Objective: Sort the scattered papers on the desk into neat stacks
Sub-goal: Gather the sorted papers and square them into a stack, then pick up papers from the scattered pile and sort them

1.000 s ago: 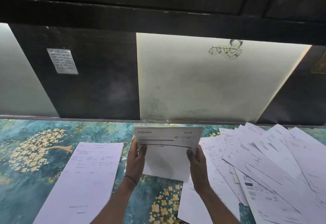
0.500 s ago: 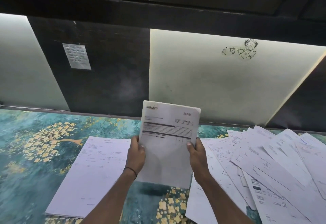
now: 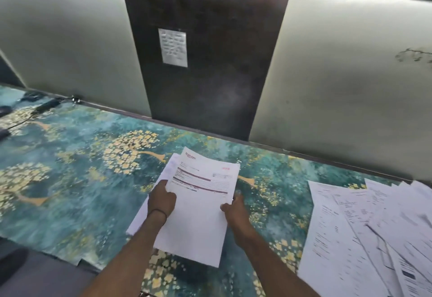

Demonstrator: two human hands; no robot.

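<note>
Scattered white printed papers (image 3: 364,226) lie overlapping in a loose fan on the right side of the desk, some running past the right edge of the view. Well apart from them, near the middle, a white printed sheet with a maroon header band (image 3: 201,212) is held low over a flat stack of white paper (image 3: 140,217). It covers most of the stack and sits skewed, so the stack's left edge and far corner show. Whether the sheet already rests on the stack cannot be told. The left hand (image 3: 162,199) grasps the sheet's left edge with its thumb on top, and a thin black band (image 3: 159,211) circles the wrist. The right hand (image 3: 235,211) pinches the right edge, thumb on top. The desk wears a teal cover with golden tree motifs (image 3: 70,168). Behind it stand pale grey-green panels (image 3: 70,39) and a dark brown panel (image 3: 210,91) bearing a small white note (image 3: 173,48). A black cable (image 3: 44,106) lies at the far left.
</note>
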